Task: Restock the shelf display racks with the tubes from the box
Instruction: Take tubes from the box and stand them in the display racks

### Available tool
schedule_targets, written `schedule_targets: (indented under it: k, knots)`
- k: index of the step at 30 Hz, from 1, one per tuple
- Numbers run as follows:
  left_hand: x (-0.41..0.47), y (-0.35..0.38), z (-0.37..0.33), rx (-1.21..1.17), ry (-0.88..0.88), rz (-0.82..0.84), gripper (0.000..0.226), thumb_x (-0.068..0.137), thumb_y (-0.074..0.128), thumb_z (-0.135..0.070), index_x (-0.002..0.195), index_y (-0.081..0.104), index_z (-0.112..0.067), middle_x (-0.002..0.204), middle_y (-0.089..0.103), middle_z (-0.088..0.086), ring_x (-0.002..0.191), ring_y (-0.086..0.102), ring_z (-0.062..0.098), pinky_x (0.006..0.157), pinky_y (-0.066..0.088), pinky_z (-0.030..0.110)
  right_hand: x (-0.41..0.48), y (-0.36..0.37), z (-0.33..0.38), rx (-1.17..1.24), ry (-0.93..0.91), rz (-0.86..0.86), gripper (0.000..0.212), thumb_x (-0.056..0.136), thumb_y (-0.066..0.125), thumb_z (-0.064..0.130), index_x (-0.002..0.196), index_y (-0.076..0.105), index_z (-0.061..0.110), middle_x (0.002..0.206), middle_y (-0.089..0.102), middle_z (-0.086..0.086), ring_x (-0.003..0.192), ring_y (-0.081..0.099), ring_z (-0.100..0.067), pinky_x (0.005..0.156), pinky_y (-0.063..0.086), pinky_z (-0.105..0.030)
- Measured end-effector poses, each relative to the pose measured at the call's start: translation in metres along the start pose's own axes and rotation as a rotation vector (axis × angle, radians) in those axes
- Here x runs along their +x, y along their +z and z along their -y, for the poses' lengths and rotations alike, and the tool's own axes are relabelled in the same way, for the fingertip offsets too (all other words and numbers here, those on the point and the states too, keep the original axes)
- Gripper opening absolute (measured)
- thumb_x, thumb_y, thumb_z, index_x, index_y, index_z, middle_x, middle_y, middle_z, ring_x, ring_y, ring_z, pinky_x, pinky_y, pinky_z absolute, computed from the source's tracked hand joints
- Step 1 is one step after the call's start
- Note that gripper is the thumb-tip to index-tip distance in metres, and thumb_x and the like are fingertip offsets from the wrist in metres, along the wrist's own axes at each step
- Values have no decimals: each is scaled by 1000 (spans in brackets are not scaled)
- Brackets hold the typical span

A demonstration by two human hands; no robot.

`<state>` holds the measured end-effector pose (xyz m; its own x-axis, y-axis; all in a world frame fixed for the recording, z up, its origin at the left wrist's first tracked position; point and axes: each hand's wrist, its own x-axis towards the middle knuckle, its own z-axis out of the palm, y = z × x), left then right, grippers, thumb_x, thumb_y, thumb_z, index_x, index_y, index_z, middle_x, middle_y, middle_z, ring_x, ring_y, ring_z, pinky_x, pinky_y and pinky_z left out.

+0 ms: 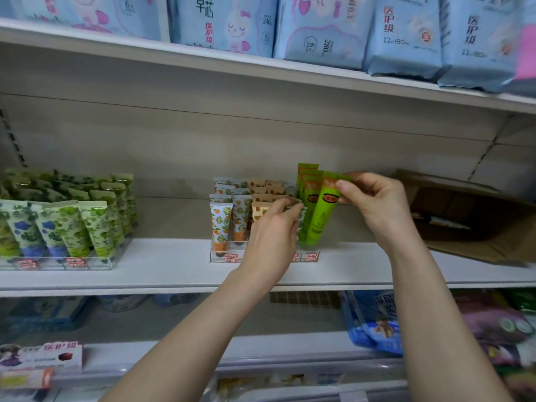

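Note:
A clear display rack (pixel 224 258) on the middle shelf holds rows of orange-patterned, beige and bright green tubes. My right hand (pixel 374 204) pinches the flat top of the front green tube (pixel 322 219), which stands cap-down in the rack's right lane. My left hand (pixel 271 236) reaches into the lane beside it, fingers curled round the top of a small patterned tube (pixel 301 219). The open cardboard box (pixel 470 216) lies on the shelf to the right.
A second clear rack (pixel 72 264) of green and blue leaf-print tubes stands at the left of the shelf. Blue packs (pixel 319 27) fill the shelf above. More packaged goods (pixel 374 323) lie on the lower shelves.

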<state>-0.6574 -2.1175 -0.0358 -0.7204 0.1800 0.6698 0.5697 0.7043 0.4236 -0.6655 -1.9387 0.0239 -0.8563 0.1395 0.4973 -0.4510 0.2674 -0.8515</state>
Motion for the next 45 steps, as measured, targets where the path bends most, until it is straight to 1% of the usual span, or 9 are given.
schedule_targets:
  k: [7, 12, 15, 17, 21, 27, 31, 38, 45]
  knots:
    - [-2, 5, 2, -21, 9, 5, 36, 90, 56, -3, 124, 63, -11, 122, 61, 5, 105, 60, 27, 76, 48, 33, -1, 3, -5, -1, 21, 52, 8, 85, 72, 10, 88, 73, 17, 78, 74, 8, 70, 68, -5, 66, 50, -14]
    - [-2, 5, 3, -81, -11, -30, 34, 90, 55, -1, 120, 67, -11, 123, 64, 1, 106, 62, 22, 84, 48, 29, 0, 2, -1, -26, 28, 114, 9, 85, 72, 12, 87, 73, 21, 82, 75, 5, 76, 68, -10, 72, 53, -19]
    - [-2, 4, 5, -131, -28, -47, 33, 89, 54, 2, 115, 69, -12, 121, 65, 0, 98, 65, 22, 84, 53, 34, 0, 1, 0, -29, 46, 139, 9, 85, 71, 12, 90, 73, 20, 87, 76, 0, 82, 69, -14, 78, 55, -22]
    - [-1, 5, 8, -166, -47, -49, 33, 89, 53, 2, 113, 70, -12, 119, 66, -1, 88, 67, 22, 81, 54, 37, 0, 1, 1, -36, 54, 148, 9, 86, 71, 11, 91, 73, 18, 87, 75, 1, 80, 68, -11, 74, 54, -17]
    - [0, 5, 10, -194, -60, -37, 32, 90, 52, 1, 112, 70, -14, 117, 66, -1, 85, 67, 21, 80, 55, 39, -3, 5, -2, -103, 88, 190, 10, 86, 71, 13, 95, 73, 17, 88, 75, 4, 79, 68, -4, 69, 50, -12]
    - [-2, 0, 8, -222, -53, -40, 29, 91, 53, -2, 111, 71, -13, 120, 64, 0, 94, 65, 23, 84, 53, 40, -7, 10, -7, -61, 119, 153, 16, 88, 68, 13, 96, 69, 28, 89, 74, 10, 85, 68, -2, 71, 52, -14]
    - [-2, -6, 5, -230, -52, -52, 30, 89, 56, -1, 110, 72, -14, 122, 63, -1, 106, 61, 19, 88, 52, 39, -13, 10, -11, -60, 109, 116, 28, 87, 70, 14, 110, 65, 29, 99, 73, 6, 96, 68, -9, 84, 54, -26]
    - [-4, -12, -4, -340, -13, -94, 27, 90, 56, -12, 111, 71, -21, 119, 62, -6, 99, 63, 14, 83, 53, 37, -30, 5, -13, -273, 38, -45, 33, 88, 69, 24, 119, 59, 29, 100, 67, 6, 93, 64, -10, 88, 53, -34]
    - [-12, -1, -31, -426, 75, -23, 29, 89, 58, -9, 112, 70, -21, 117, 63, -5, 93, 61, 10, 84, 51, 31, -61, -12, -12, -389, 0, -163, 26, 91, 64, 16, 116, 64, 25, 98, 66, 10, 86, 60, 4, 84, 50, -22]
